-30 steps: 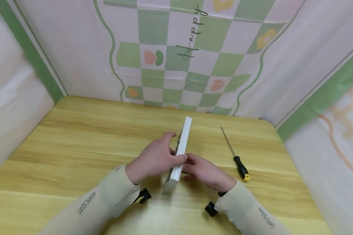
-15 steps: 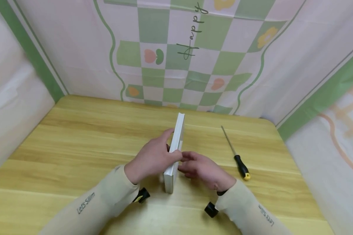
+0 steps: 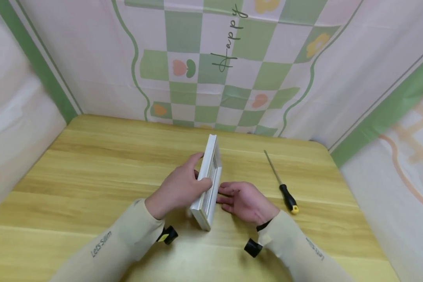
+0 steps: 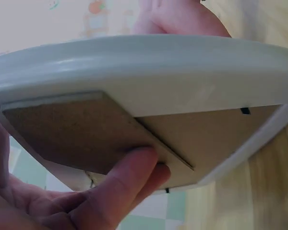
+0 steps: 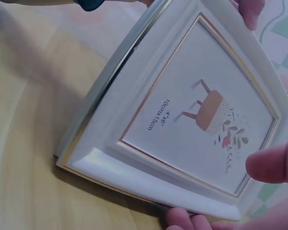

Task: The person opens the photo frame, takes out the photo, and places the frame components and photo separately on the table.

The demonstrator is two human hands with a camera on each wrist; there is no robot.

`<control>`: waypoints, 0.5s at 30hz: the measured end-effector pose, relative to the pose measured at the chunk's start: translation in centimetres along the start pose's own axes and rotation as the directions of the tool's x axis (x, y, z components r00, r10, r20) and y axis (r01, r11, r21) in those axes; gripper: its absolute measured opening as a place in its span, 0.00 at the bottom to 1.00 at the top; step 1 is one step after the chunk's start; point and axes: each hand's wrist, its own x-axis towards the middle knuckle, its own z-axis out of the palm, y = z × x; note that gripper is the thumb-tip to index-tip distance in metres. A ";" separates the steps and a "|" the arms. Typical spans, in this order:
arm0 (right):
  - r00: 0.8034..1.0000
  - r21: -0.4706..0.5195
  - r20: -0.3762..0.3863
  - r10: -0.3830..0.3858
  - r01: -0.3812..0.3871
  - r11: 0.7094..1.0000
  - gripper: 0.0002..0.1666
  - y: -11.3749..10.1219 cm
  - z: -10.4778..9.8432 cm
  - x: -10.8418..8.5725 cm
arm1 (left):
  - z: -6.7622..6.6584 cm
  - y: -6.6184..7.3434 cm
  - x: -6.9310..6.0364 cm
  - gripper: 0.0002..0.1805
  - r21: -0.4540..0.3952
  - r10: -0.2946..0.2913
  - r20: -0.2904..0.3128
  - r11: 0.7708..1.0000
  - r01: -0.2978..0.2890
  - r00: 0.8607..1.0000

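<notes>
A white picture frame stands tilted on its edge above the wooden table, held by my left hand, thumb over the upper edge. In the left wrist view, fingers of that hand press the brown backboard and its stand flap. The right wrist view shows the front, where a paper insert has a printed chair, flowers and size text inside a thin gold line. My right hand lies beside the frame's lower right side, fingers nearly straight. Its fingertips are at the frame's edge; contact is unclear.
To the right on the table lies a screwdriver with a black and yellow handle, its shaft pointing away. A printed cloth hangs behind the table, with further cloth at both sides.
The frame has moved a little left and turned, so its front now faces right. My left hand turned with it. My right hand has rolled palm upward, its fingers straightening.
</notes>
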 end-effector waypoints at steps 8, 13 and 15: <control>0.998 0.016 0.021 -0.065 0.064 0.998 0.28 0.2 -0.4 -0.1 | -0.6 -1.5 -0.2 0.40 -0.327 0.022 0.019 0.945 -0.015 1.000; 0.992 -0.021 -0.003 -0.127 0.127 0.992 0.32 0.3 -0.6 -0.3 | -0.9 -2.3 -0.1 0.39 -0.390 0.042 0.028 0.920 -0.028 0.999; 0.991 -0.030 -0.002 -0.137 0.137 0.990 0.34 0.4 -0.7 -0.4 | -1.0 -2.7 -0.1 0.38 -0.389 0.043 0.026 0.921 -0.029 0.999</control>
